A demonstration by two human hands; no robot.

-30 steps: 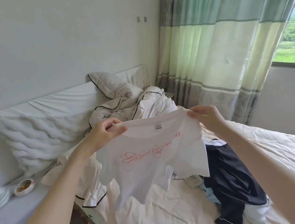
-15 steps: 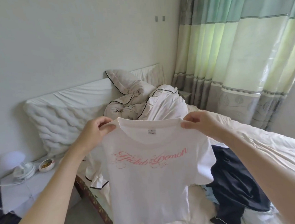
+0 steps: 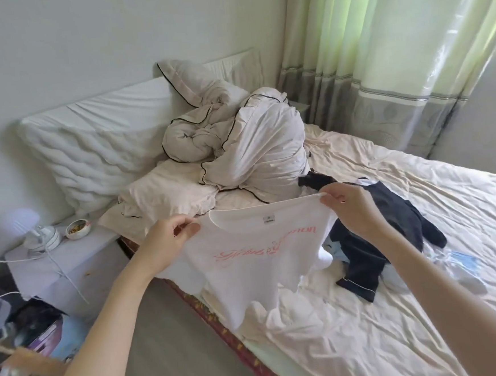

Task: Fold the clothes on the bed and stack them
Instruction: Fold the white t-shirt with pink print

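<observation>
Fingers of the left hand (image 3: 167,238) and right hand (image 3: 352,209) are pinched on the shoulders of the white T-shirt (image 3: 255,264), held over the bed's (image 3: 429,322) left edge. Light, limp cloth; shoulder seams are judged the best hold.

Soft daylight glows through the curtain (image 3: 383,43) at right; wide-angle bending at edges, blur at lower left

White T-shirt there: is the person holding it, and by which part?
Yes. Both hands hold the white T-shirt up by its shoulders: the left hand pinches the left shoulder, the right hand the right one.
</observation>
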